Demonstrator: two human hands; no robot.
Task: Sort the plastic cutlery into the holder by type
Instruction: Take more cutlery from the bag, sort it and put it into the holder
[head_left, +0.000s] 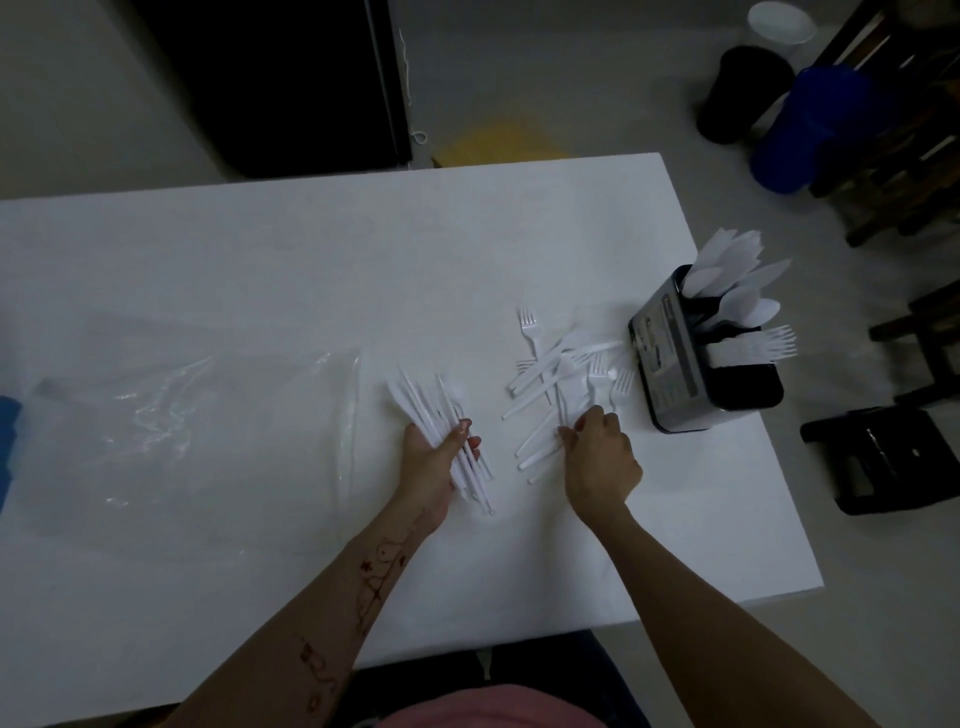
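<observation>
on white table (260, 270), forks (563, 379) touching right grip (597, 457).

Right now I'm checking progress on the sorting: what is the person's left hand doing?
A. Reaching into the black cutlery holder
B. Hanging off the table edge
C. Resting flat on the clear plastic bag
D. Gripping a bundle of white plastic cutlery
D: the left hand has its thumb curled over a bundle of white plastic cutlery, held over the white table.
</observation>
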